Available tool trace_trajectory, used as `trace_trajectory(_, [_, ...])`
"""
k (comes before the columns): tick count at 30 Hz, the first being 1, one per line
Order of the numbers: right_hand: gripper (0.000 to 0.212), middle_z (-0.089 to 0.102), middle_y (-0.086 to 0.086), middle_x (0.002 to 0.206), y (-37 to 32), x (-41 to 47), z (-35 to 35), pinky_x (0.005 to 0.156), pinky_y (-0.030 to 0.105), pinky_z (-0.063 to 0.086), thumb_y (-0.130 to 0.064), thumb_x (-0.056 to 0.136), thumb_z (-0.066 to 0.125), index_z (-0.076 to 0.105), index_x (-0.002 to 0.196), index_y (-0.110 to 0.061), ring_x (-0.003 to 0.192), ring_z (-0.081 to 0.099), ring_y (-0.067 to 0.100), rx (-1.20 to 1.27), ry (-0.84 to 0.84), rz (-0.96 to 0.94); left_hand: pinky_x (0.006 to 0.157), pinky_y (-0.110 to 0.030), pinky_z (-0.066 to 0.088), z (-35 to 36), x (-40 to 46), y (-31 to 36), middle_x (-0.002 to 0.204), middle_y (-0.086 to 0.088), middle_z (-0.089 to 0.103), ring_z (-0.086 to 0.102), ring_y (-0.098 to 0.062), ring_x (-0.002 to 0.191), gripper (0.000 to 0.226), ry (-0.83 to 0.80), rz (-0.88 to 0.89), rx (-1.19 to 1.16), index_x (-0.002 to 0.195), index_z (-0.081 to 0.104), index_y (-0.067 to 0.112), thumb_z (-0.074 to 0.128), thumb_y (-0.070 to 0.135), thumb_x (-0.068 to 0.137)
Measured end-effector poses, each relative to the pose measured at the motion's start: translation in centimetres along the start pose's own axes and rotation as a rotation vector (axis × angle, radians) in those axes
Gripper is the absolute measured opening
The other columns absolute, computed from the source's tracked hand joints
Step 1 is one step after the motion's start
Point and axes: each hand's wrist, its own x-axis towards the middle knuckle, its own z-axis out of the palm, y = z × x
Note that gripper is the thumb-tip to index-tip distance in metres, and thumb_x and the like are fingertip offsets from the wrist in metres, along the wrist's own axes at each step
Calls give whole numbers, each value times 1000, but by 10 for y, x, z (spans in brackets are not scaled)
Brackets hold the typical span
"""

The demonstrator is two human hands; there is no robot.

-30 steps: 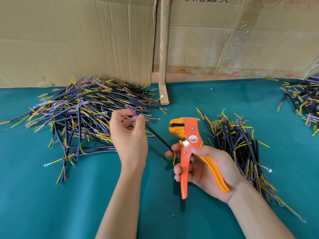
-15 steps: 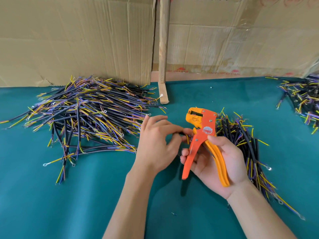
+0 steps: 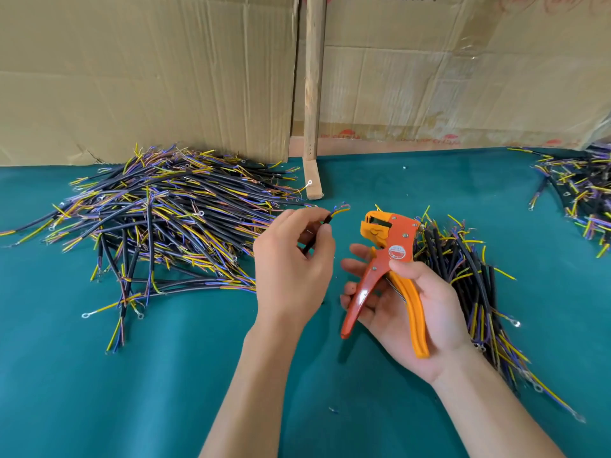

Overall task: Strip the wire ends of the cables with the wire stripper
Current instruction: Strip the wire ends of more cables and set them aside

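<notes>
Person, two limbs in view: left hand (image 3: 291, 269) and right hand (image 3: 413, 305), both bare; forearms bare, no sleeves, gloves or jewellery visible.

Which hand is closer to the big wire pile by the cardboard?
Left. The left hand holds a cable right beside the big pile; the right hand sits farther away, gripping the stripper.

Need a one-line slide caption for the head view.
Left hand pinches a black cable beside the orange wire stripper gripped in the right hand.

three cable piles (image 3: 172, 219), one wire stripper (image 3: 386, 259)
</notes>
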Motion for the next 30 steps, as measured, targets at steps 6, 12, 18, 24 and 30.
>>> trace_trajectory(6, [77, 68, 28, 111, 1, 0, 2, 80, 47, 59, -26, 60, 88, 66, 127, 4, 83, 68, 36, -44, 10, 1, 42, -24, 42, 0, 3, 2, 69, 0, 58, 58, -12, 50, 26, -143, -416, -437, 97, 76, 16, 61, -4, 90])
trace_trajectory(12, [61, 67, 25, 120, 0, -1, 2, 77, 45, 59, -23, 74, 69, 63, 130, 1, 81, 68, 35, -16, 22, -34, 44, -23, 42, -7, 7, 1, 81, -10, 61, 58, -17, 55, 25, -259, -547, -677, 96, 72, 17, 61, -5, 92])
trace_trajectory(18, [63, 65, 17, 134, -10, -6, 5, 78, 42, 59, -21, 73, 70, 61, 132, -1, 82, 69, 34, -30, 16, -175, 42, -21, 39, -4, 4, 2, 89, -3, 72, 61, -16, 57, 22, -427, -541, -670, 99, 63, 11, 54, -8, 94])
trace_trajectory(24, [63, 67, 15, 132, -13, -9, 6, 76, 41, 60, -23, 69, 70, 64, 128, -1, 81, 68, 33, -67, 41, -192, 42, -22, 38, -1, 1, 1, 89, -1, 73, 68, -17, 64, 26, -441, -500, -579, 93, 66, 15, 56, -9, 92])
trace_trajectory(30, [68, 66, 14, 135, -11, -9, 5, 75, 41, 60, -24, 69, 71, 62, 133, -1, 82, 69, 33, -85, 39, -166, 41, -20, 35, 2, 1, -2, 87, 3, 72, 62, -12, 61, 24, -381, -526, -512, 94, 65, 14, 57, -9, 91])
